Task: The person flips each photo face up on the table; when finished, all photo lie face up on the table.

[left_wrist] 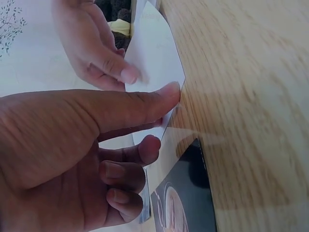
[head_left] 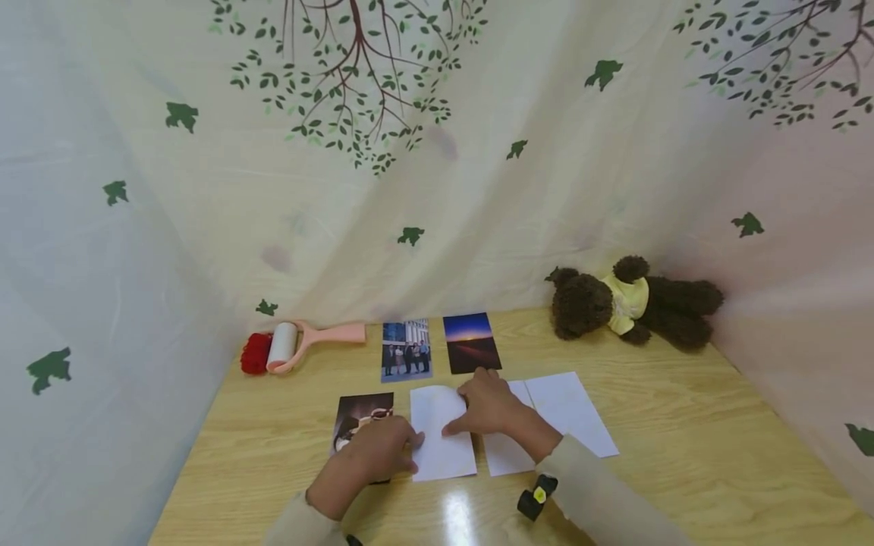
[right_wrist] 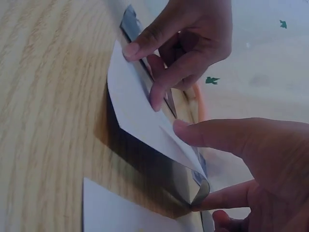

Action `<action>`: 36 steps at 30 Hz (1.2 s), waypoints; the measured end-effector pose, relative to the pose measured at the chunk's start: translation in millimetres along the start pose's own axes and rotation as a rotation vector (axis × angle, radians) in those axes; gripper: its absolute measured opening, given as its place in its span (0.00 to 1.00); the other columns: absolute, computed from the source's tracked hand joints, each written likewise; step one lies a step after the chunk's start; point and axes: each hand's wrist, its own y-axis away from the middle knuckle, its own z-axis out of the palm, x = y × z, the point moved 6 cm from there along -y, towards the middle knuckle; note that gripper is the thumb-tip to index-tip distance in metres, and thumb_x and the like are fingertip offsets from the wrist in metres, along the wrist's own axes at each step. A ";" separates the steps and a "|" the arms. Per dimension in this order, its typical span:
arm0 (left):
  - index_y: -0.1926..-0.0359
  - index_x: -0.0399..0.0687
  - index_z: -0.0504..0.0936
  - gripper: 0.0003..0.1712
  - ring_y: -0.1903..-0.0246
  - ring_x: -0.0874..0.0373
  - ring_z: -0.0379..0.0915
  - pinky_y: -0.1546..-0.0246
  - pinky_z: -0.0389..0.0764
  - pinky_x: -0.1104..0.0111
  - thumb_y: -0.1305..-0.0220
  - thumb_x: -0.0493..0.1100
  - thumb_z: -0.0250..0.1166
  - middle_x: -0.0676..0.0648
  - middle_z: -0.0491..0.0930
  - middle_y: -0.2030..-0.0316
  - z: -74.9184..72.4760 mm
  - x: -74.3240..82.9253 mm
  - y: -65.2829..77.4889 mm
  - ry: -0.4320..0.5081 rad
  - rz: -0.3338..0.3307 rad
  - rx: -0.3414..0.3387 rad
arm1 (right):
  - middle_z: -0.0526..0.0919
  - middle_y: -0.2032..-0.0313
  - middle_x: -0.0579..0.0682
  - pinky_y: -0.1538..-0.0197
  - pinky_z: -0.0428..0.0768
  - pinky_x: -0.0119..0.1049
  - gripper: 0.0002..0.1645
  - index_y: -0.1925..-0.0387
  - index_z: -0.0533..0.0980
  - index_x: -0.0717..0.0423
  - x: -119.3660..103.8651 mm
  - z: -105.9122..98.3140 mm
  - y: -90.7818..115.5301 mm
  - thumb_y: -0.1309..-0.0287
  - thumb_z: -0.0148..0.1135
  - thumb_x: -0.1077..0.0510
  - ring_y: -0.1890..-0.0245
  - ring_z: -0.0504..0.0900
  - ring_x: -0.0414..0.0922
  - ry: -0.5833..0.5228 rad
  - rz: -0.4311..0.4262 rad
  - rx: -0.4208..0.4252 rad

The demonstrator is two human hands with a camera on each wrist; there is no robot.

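Note:
A white sheet (head_left: 445,456), the size of the photos nearby, is raised partly off the table between both hands. My left hand (head_left: 377,449) pinches its left edge, with the thumb on top. The right hand (head_left: 493,403) holds the far right corner, thumb on the white side and index finger at the curled edge. In the right wrist view that corner of the sheet (right_wrist: 145,116) bends up, showing a darker underside. Beneath my left hand lies a dark photo (head_left: 355,409) of a cup, partly covered. Two more white sheets (head_left: 570,413) lie to the right, one partly behind my right forearm.
Behind the hands lie a group photo (head_left: 407,353) and a sunset photo (head_left: 471,343). A pink-handled lint roller (head_left: 328,334) and a red fuzzy object (head_left: 256,354) are at back left. A brown teddy bear (head_left: 628,303) lies at back right, against the curtain (head_left: 478,258).

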 end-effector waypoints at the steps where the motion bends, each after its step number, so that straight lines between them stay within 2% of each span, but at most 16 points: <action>1: 0.45 0.46 0.90 0.25 0.64 0.61 0.79 0.61 0.82 0.61 0.43 0.48 0.81 0.48 0.88 0.56 0.4 0.0 -0.2 0.007 -0.004 -0.008 | 0.80 0.48 0.59 0.41 0.76 0.55 0.46 0.46 0.86 0.58 1.2 -0.3 -1.4 0.59 0.84 0.31 0.48 0.74 0.54 -0.033 0.020 0.000; 4: 0.48 0.45 0.91 0.21 0.66 0.62 0.75 0.61 0.80 0.61 0.41 0.49 0.80 0.50 0.86 0.60 0.2 0.9 0.1 0.043 -0.004 -0.009 | 0.79 0.47 0.59 0.43 0.78 0.53 0.41 0.47 0.85 0.58 4.9 -2.2 -5.0 0.55 0.84 0.36 0.47 0.74 0.54 -0.146 0.069 0.012; 6: 0.58 0.43 0.91 0.15 0.70 0.62 0.70 0.65 0.77 0.63 0.39 0.49 0.78 0.51 0.83 0.66 -0.1 2.6 0.7 0.070 0.007 -0.001 | 0.79 0.50 0.56 0.48 0.79 0.48 0.36 0.48 0.83 0.58 7.4 -3.4 -7.1 0.51 0.83 0.40 0.50 0.75 0.51 -0.231 0.089 0.032; 8: 0.68 0.43 0.88 0.14 0.72 0.61 0.66 0.68 0.73 0.65 0.38 0.49 0.77 0.53 0.78 0.70 -0.4 4.6 1.0 0.098 0.026 0.016 | 0.79 0.56 0.53 0.55 0.78 0.43 0.28 0.50 0.79 0.58 9.6 -5.4 -8.6 0.45 0.81 0.47 0.57 0.76 0.48 -0.334 0.086 0.060; 12: 0.84 0.51 0.70 0.27 0.80 0.63 0.57 0.77 0.60 0.68 0.33 0.51 0.73 0.57 0.64 0.80 2.1 7.0 -1.5 0.160 0.027 0.029 | 0.79 0.64 0.52 0.67 0.80 0.37 0.14 0.54 0.75 0.61 12.5 -9.1 -10.2 0.34 0.72 0.60 0.72 0.79 0.44 -0.617 0.053 0.089; 16: 0.90 0.58 0.61 0.35 0.86 0.65 0.50 0.82 0.54 0.70 0.30 0.57 0.69 0.61 0.55 0.87 4.6 8.6 -7.4 0.189 -0.029 0.057 | 0.80 0.67 0.54 0.71 0.86 0.41 0.08 0.57 0.76 0.65 12.1 -12.1 -10.7 0.32 0.67 0.65 0.79 0.82 0.43 -0.830 0.035 0.078; 21: 0.88 0.55 0.68 0.37 0.85 0.62 0.60 0.82 0.63 0.67 0.27 0.69 0.60 0.56 0.67 0.84 0.0 19.8 -13.2 0.073 -0.065 0.169 | 0.83 0.65 0.55 0.68 0.89 0.43 0.09 0.55 0.77 0.67 11.2 -15.3 -10.8 0.32 0.66 0.65 0.76 0.85 0.43 -0.953 0.053 0.101; 24: 0.86 0.53 0.72 0.37 0.84 0.61 0.64 0.83 0.64 0.68 0.27 0.71 0.57 0.54 0.72 0.83 -5.4 29.1 -14.2 0.060 -0.060 0.248 | 0.84 0.64 0.56 0.65 0.90 0.45 0.10 0.54 0.77 0.67 9.6 -18.2 -9.6 0.32 0.67 0.64 0.73 0.86 0.43 -1.021 0.066 0.119; 27: 0.88 0.51 0.74 0.37 0.87 0.62 0.61 0.85 0.60 0.69 0.28 0.69 0.61 0.56 0.67 0.88 -10.0 34.9 -14.0 0.136 -0.063 0.299 | 0.85 0.63 0.56 0.62 0.90 0.48 0.12 0.53 0.76 0.67 6.3 -21.1 -7.7 0.32 0.67 0.63 0.71 0.87 0.42 -1.065 0.053 0.124; 31: 0.85 0.51 0.83 0.29 0.88 0.65 0.59 0.85 0.58 0.70 0.29 0.59 0.65 0.61 0.64 0.90 -17.2 39.1 -11.2 0.234 -0.055 0.318 | 0.86 0.58 0.60 0.58 0.91 0.48 0.16 0.48 0.73 0.70 1.5 -21.5 -6.3 0.29 0.64 0.61 0.68 0.88 0.43 -1.135 0.001 0.091; 33: 0.85 0.53 0.82 0.26 0.88 0.66 0.57 0.85 0.57 0.71 0.29 0.54 0.65 0.62 0.62 0.90 -21.6 39.7 -9.4 0.279 -0.042 0.317 | 0.87 0.56 0.62 0.56 0.91 0.47 0.19 0.44 0.72 0.70 0.1 -20.6 -6.2 0.26 0.61 0.60 0.66 0.90 0.44 -1.168 -0.019 0.069; 36: 0.89 0.55 0.73 0.28 0.88 0.65 0.53 0.85 0.54 0.71 0.28 0.48 0.61 0.62 0.59 0.90 -28.4 36.9 -6.1 0.339 -0.043 0.312 | 0.87 0.53 0.63 0.53 0.90 0.46 0.20 0.40 0.71 0.68 -2.2 -17.9 -6.2 0.22 0.57 0.56 0.61 0.91 0.47 -1.183 -0.037 0.038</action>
